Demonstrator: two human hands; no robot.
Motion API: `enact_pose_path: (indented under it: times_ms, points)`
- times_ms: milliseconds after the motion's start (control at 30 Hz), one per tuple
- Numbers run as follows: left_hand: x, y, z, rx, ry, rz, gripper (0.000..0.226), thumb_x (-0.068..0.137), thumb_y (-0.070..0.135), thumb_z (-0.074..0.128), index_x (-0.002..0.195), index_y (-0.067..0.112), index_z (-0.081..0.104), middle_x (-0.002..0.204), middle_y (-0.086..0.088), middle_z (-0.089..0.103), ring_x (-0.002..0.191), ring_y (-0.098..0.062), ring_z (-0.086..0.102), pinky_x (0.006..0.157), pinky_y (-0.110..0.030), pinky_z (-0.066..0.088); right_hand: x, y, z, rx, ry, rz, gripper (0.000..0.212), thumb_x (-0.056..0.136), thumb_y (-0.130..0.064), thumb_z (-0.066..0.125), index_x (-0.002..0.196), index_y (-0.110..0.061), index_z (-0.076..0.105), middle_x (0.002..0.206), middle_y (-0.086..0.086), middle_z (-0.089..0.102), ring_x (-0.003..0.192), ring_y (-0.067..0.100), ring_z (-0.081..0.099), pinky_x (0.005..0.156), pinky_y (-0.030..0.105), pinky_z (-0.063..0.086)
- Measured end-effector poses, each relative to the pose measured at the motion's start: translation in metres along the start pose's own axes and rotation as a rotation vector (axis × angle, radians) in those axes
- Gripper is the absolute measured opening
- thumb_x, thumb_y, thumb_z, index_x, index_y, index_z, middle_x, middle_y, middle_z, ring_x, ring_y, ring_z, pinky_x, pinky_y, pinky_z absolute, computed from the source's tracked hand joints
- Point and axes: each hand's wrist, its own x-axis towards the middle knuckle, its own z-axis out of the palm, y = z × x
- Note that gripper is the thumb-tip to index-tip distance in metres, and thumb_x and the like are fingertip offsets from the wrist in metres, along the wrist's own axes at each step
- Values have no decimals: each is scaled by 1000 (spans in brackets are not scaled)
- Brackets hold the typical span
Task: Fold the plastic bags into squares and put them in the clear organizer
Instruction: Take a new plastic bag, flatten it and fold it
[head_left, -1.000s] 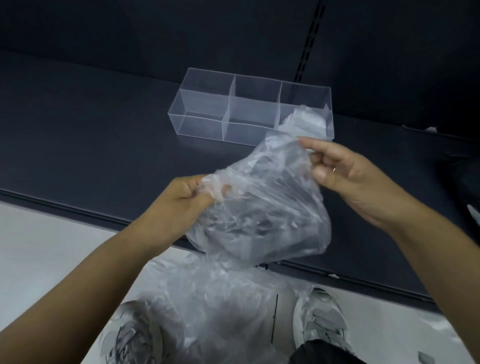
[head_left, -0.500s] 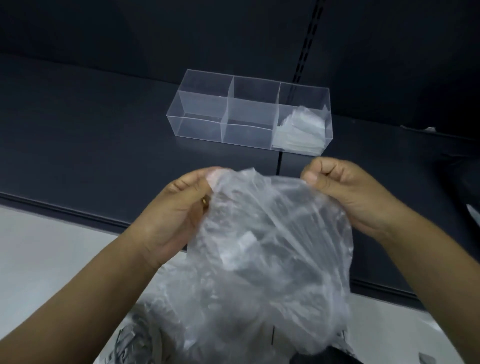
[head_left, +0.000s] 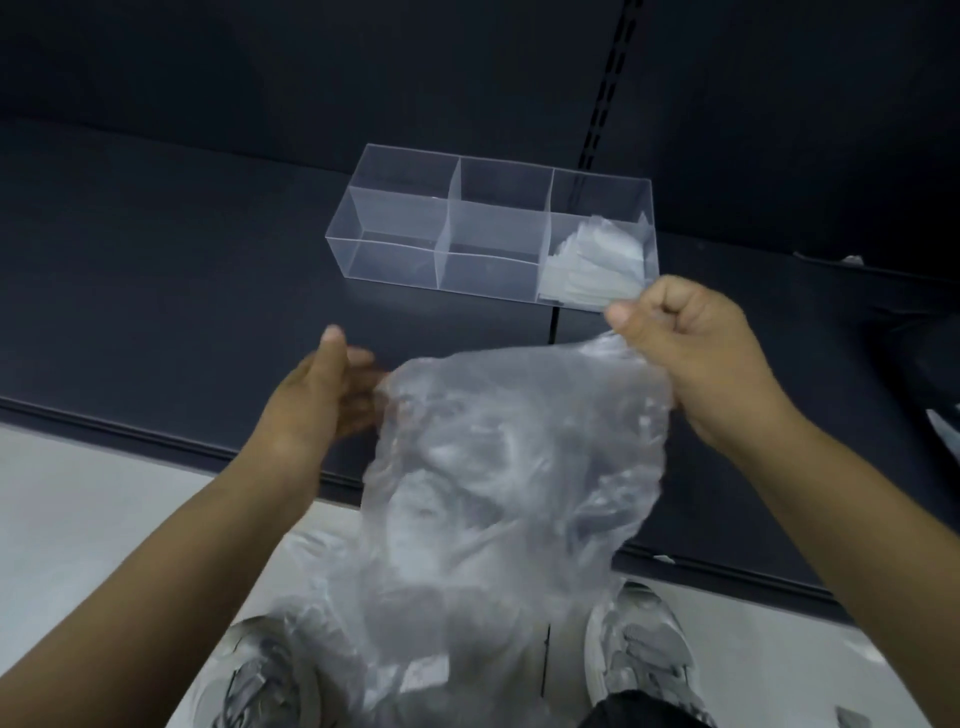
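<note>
Left to right. left hand (head_left: 322, 400): fingers look straight, thumb lifted clear of them, fingertips at the top-left corner of the plastic bag (head_left: 519, 467). It's motion-blurred, but I read it as touching, not pinching, probably going for a better hold on that corner. The bag hangs in the air in front of the person, over the front edge of the dark shelf (head_left: 156, 270), still crumpled and with no crease visible, so folding hasn't started. My guess is it's being held by the top edge so gravity pulls it flat before it goes down on the shelf. The clear organizer (head_left: 488, 236) sits further back on the shelf, well apart from the bag. Its left and middle compartments show nothing inside, and the right-end one holds a stack of folded bags (head_left: 597, 265), so at least a few are done. right hand (head_left: 696, 353): curled into a fist, thumb and fingers pinching the bag's top-right corner and carrying its weight. There's more clear plastic low down by the shoes (head_left: 644, 660); I can't separate it from the held bag.
</note>
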Motion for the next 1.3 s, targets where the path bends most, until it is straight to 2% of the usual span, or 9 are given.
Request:
enact_pose_path:
  times_ms: [100,200,300,400,567,700,900,1200,1300]
  points:
    - [-3,19,2,286,-282,381,57,83,76,39,116,35,62,115,18,66,109,5,58,96,-20,42,8,-6,13,-99,-204,-18,31,71,-46,70,61,-23,52,45,-5,46,35,10,34,35,18,26]
    - [-9,35,25,447,-597,419,36,82,54,65,109,30,69,105,16,71,98,4,65,79,-9,47,14,-14,34,-41,-319,-31,28,73,-44,69,63,-22,54,45,-6,47,34,7,34,33,15,26]
    - [-7,38,37,294,-562,349,21,83,36,69,89,16,74,87,-3,75,79,-13,71,72,-20,55,16,-14,36,50,-281,-36,23,80,-41,67,77,-19,60,51,-2,54,38,11,45,40,18,39]
    - [6,29,26,66,-423,214,30,76,45,69,87,18,76,91,-8,75,83,-20,72,77,-33,58,11,4,21,122,-227,18,28,91,-41,57,105,-17,60,84,1,68,77,16,67,74,24,53]
    - [20,13,15,-296,-391,-10,28,94,27,56,78,15,76,80,-4,74,72,-16,72,58,-24,55,-21,33,16,39,-664,64,82,74,-32,79,143,-29,35,146,-4,43,136,12,39,113,37,31]
    - [18,3,23,-322,-397,-50,61,98,15,47,40,20,64,47,7,59,41,-8,58,44,-17,47,-29,37,42,-132,-522,23,75,70,-24,84,132,-43,46,130,-8,56,121,4,52,108,33,40]
    - [24,-11,23,-288,-446,-60,45,100,22,50,60,22,73,65,2,69,58,-14,67,52,-24,52,-17,37,55,-170,-216,-52,22,78,-10,72,70,-30,67,68,7,64,62,11,51,59,24,45]
    - [26,-23,15,-63,-248,-21,26,98,10,48,89,11,73,80,-3,72,75,-17,66,66,-28,56,-2,27,2,-127,160,-82,16,90,-15,64,79,-27,64,74,-11,62,69,1,55,70,14,46]
    - [24,-26,14,-78,-225,-49,23,99,19,50,99,8,71,87,-6,74,77,-17,69,64,-27,56,-12,10,1,-63,-185,-33,20,84,-21,71,101,-30,68,92,-8,69,82,8,65,78,23,52]
